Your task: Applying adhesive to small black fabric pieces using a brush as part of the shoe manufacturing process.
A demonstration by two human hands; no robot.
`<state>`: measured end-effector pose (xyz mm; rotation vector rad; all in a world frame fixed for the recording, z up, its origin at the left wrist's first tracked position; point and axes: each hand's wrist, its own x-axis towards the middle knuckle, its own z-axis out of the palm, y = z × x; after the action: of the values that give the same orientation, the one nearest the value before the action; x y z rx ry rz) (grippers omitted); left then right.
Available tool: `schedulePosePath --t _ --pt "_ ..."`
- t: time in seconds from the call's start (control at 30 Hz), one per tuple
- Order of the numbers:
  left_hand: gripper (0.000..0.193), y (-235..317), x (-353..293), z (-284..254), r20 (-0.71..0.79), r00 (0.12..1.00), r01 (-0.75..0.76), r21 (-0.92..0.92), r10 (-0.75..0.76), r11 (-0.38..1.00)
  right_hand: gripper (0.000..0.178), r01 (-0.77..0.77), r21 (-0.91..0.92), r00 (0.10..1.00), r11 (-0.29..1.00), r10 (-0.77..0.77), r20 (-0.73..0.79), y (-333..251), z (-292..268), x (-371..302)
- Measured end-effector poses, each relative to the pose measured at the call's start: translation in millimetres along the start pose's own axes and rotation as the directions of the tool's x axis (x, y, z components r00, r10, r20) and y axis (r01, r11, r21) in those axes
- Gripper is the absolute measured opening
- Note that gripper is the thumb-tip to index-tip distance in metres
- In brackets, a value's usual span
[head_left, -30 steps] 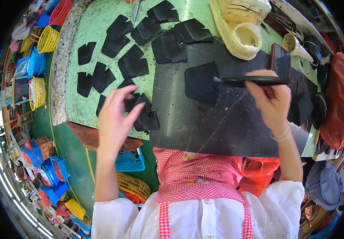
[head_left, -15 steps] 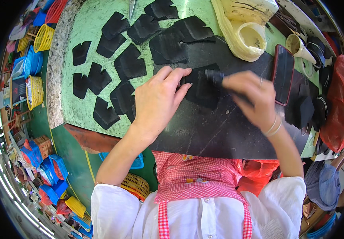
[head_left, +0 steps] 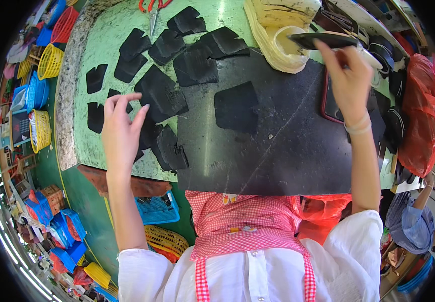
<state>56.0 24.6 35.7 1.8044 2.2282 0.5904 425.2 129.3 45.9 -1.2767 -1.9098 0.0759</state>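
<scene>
My left hand [head_left: 121, 128] hovers with thumb and fingers apart over the black cut pieces [head_left: 159, 93] on the left. Nothing shows between its fingertips. My right hand [head_left: 349, 83] pinches a dark brush [head_left: 323, 40], held nearly level. The brush's left end is over the mouth of a pot wrapped in pale yellow plastic [head_left: 277, 61]; whether it touches the inside I cannot tell. One black piece [head_left: 236, 107] lies flat by itself on the dark mat [head_left: 278, 161]. Several more pieces lie scattered, partly overlapping, on the green tabletop [head_left: 84, 146].
Red-handled scissors [head_left: 153, 20] lie at the far edge. Beneath my right hand a red-edged phone [head_left: 331, 98] rests on the mat. A red plastic bag [head_left: 424, 121] stands at the right. Below the table's left front is a blue basket [head_left: 159, 209].
My left hand has left the piece on the mat and moved left over the others. My right hand has carried the brush up and away to the pot. The view has shifted slightly.
</scene>
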Motion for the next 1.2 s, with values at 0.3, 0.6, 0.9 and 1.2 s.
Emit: schedulePosePath --t 0.3,0.6,0.9,1.2 --pt "0.03 69.3 -11.6 51.9 0.088 0.933 -0.327 -0.198 0.349 0.924 0.026 -0.545 0.418 0.833 0.727 0.416 0.364 -18.6 -2.1 -21.0" --pt "0.023 77.5 -11.6 58.1 0.109 0.928 -0.346 -0.109 0.357 0.932 0.022 0.099 0.509 0.806 0.855 -0.369 0.462 -57.3 20.1 -51.0" --pt "0.018 75.2 -12.6 56.8 0.094 0.94 -0.314 -0.127 0.327 0.941 0.018 0.13 0.484 0.805 0.865 -0.377 0.457 -60.9 5.6 -67.9" --pt "0.016 -15.0 11.1 8.4 -0.092 0.994 0.004 -0.52 -0.061 0.854 0.027 -0.146 -0.047 0.988 0.988 0.148 0.043 29.6 -8.6 18.1"
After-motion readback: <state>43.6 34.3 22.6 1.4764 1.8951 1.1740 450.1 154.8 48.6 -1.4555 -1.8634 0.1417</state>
